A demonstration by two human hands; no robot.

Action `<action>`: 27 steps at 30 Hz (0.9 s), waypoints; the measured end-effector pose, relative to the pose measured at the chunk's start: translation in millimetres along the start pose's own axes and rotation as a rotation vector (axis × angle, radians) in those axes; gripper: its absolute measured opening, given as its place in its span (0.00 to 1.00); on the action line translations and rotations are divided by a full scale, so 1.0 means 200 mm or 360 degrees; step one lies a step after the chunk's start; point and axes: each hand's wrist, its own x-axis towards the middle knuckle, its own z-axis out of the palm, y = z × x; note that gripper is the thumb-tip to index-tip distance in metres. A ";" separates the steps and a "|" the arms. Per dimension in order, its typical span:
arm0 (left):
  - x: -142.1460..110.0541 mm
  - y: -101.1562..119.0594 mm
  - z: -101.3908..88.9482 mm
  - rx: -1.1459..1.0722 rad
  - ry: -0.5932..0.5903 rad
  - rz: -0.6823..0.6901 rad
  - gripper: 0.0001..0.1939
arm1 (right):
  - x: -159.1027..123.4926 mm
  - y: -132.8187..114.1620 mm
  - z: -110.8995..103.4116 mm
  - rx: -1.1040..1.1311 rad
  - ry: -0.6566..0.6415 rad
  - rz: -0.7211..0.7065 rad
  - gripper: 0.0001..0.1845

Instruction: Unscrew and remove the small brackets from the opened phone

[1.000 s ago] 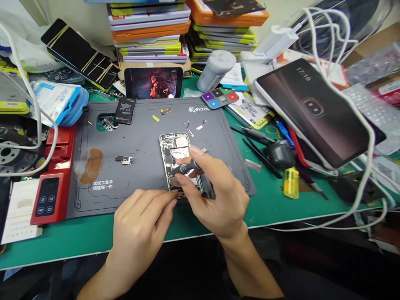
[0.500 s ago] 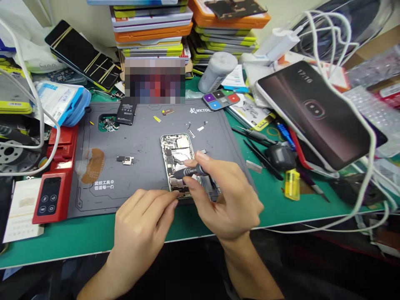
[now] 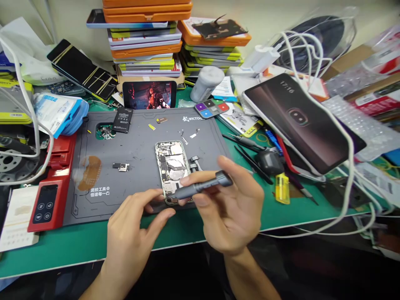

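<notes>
An opened phone (image 3: 175, 164), its inner parts bare, lies on a dark grey work mat (image 3: 137, 141). My right hand (image 3: 233, 204) holds a dark screwdriver (image 3: 203, 186), slanted nearly flat over the phone's lower end; its tip is hard to make out there. My left hand (image 3: 134, 225) rests by the phone's lower left corner. Its fingertips are at the frame's edge and its thumb stands apart, with nothing seen between them. A small metal-and-black part (image 3: 121, 167) lies left of the phone. A black battery (image 3: 122, 120) sits higher up on the mat.
A lit phone (image 3: 149, 95) leans behind the mat, below stacked boxes (image 3: 143, 46). On the right are a large tablet-like device (image 3: 303, 121), tweezers (image 3: 253, 163), a yellow container (image 3: 282, 188) and white cables (image 3: 348, 175). A red device (image 3: 46, 204) borders the mat's left side.
The screwdriver has tilted flatter, its handle swinging out to the right in my right hand. My left thumb has spread away from the fingers. The camera view has shifted slightly.
</notes>
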 end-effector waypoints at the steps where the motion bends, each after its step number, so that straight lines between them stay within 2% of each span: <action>1: 0.00 0.00 0.00 -0.0005 -0.0014 0.0027 0.10 | 0.00 0.00 -0.01 0.0055 -0.0067 -0.0025 0.37; 5: -0.01 0.00 0.00 -0.0040 -0.0053 0.0088 0.05 | -0.03 0.01 -0.03 0.0129 -0.0202 -0.0058 0.39; 9: -0.01 0.01 -0.01 -0.0020 -0.0017 0.0123 0.07 | -0.02 0.01 -0.02 0.0081 -0.0165 -0.0045 0.38; 13: 0.00 0.01 0.01 0.0028 0.0017 0.0137 0.08 | 0.01 0.02 -0.01 -0.0077 0.0119 -0.0104 0.34; 16: 0.01 0.01 0.02 0.0290 0.0102 0.0246 0.10 | 0.02 0.06 -0.01 -0.0353 0.0246 -0.0213 0.37; 21: 0.05 0.02 0.05 0.0753 0.0107 0.0341 0.10 | 0.00 0.11 -0.01 -0.0553 0.0050 -0.0190 0.40; 27: 0.08 0.02 0.07 0.0864 0.0076 0.0378 0.09 | -0.02 0.12 -0.02 -0.0678 -0.0039 -0.0200 0.42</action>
